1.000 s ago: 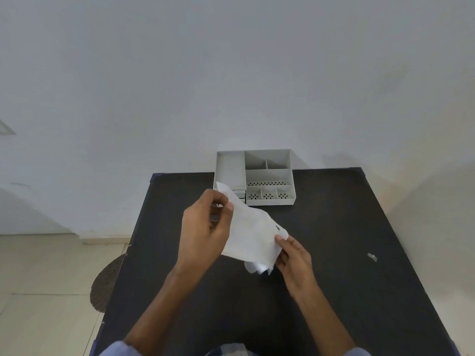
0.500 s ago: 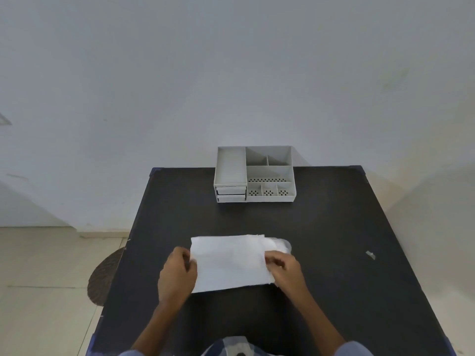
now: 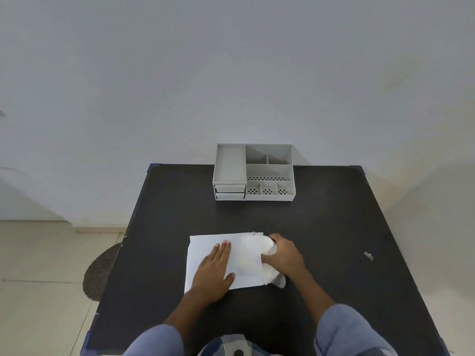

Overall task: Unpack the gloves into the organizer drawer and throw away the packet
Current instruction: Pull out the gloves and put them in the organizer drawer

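Observation:
A white paper packet (image 3: 246,258) lies flat on the black table (image 3: 334,227), near its front middle. My left hand (image 3: 214,272) rests palm down on the packet's left half, fingers spread flat. My right hand (image 3: 282,255) grips the white gloves (image 3: 272,277) that stick out of the packet's right end. The grey organizer (image 3: 254,173) stands at the table's far edge, its two small drawers (image 3: 229,191) at the lower left front, both pushed in.
A small grey scrap (image 3: 368,255) lies on the table to the right. A dark round mat (image 3: 101,273) lies on the tiled floor left of the table. A plain wall stands behind the organizer.
The packet came down from mid-air and now lies flat on the table. My left hand moved from its edge onto its top. My right hand took hold of the gloves at the right end.

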